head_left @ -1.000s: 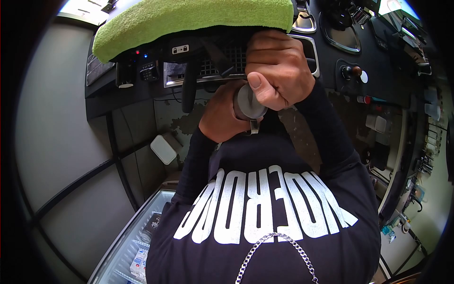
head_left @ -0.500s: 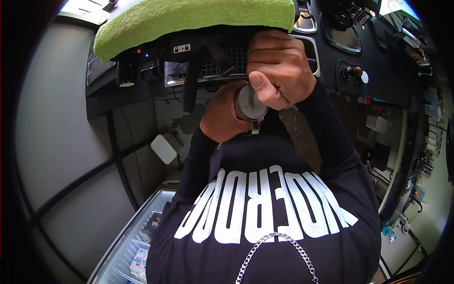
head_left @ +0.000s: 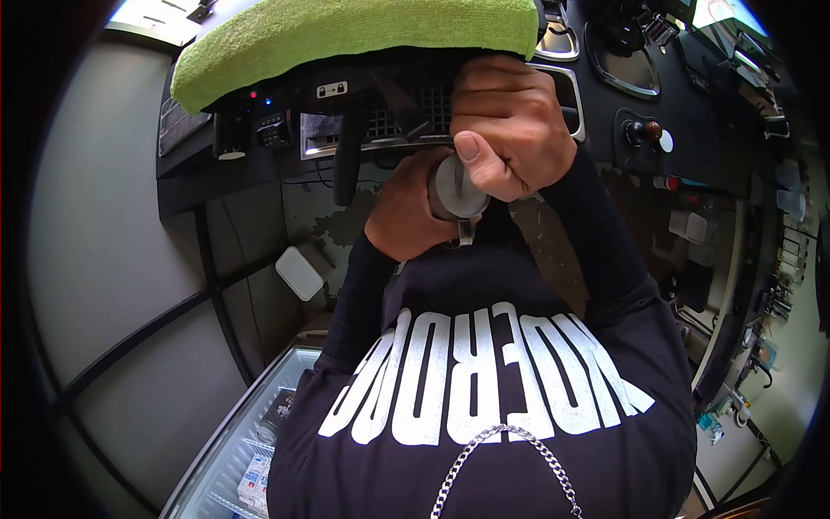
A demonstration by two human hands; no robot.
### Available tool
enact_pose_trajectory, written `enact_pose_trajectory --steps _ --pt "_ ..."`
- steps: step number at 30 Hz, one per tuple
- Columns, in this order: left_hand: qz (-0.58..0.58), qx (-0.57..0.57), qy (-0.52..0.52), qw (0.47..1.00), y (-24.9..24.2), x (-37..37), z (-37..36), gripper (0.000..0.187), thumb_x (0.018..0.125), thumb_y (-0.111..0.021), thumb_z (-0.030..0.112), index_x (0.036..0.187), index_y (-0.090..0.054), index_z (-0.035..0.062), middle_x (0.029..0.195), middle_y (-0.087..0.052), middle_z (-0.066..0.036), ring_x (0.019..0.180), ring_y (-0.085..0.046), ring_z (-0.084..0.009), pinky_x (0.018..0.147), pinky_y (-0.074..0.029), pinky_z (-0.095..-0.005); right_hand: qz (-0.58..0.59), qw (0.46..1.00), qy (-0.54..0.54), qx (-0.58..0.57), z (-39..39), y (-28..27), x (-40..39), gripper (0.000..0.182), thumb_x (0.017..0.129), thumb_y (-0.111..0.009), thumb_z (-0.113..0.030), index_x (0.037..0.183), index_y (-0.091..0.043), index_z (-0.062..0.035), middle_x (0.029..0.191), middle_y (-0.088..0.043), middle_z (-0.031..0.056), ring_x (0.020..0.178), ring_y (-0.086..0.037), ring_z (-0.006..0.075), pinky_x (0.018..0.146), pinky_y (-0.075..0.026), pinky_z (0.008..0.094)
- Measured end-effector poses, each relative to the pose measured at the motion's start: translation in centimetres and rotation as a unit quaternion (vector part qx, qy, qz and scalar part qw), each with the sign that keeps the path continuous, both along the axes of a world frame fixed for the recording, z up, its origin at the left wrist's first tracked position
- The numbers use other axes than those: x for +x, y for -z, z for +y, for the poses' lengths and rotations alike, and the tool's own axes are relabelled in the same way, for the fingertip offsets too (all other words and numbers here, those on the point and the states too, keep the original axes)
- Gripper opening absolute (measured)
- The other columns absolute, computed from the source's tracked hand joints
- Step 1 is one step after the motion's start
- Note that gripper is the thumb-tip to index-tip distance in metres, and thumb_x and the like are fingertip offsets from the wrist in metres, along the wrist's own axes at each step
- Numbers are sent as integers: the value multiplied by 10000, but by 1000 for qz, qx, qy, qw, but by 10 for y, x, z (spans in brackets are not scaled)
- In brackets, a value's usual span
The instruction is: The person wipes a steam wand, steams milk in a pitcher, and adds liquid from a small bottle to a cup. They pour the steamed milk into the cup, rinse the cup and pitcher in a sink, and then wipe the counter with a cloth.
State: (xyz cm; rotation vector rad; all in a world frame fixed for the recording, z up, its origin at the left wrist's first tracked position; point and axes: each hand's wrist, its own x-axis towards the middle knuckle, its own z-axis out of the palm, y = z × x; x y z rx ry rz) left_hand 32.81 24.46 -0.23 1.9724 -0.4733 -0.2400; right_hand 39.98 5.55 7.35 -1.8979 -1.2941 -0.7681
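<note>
My left hand [head_left: 406,208] is wrapped around a metal milk pitcher [head_left: 460,197], whose handle points toward my body. My right hand [head_left: 516,130] is closed in a fist just above and beside the pitcher, its thumb reaching over the rim. What that fist grips is hidden. Both hands are in front of the espresso machine [head_left: 333,71], by its drip tray grate [head_left: 385,121]. A portafilter handle [head_left: 348,160] juts toward me, left of the pitcher. The greyish inside of the pitcher shows only in part.
A green towel [head_left: 363,33] covers the machine's top. To the right, a tamper [head_left: 644,131] rests on a dark mat, with a metal-rimmed tray [head_left: 635,82] behind it. A glass-topped chiller [head_left: 238,432] with cartons stands at lower left. A white-lidded bin [head_left: 300,272] is below the counter.
</note>
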Motion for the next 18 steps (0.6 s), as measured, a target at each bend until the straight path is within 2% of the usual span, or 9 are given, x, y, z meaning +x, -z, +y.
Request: enact_pose_trajectory --steps 18 --pt "-21 -13 6 1000 0 1 0 779 593 -937 241 1259 -586 43 1147 -654 -182 1042 -649 -376 908 -520 -440 4 1000 9 -9 -1 -1 -1 279 843 -542 -194 613 -574 -40 644 -569 104 681 -620 292 677 -513 386"
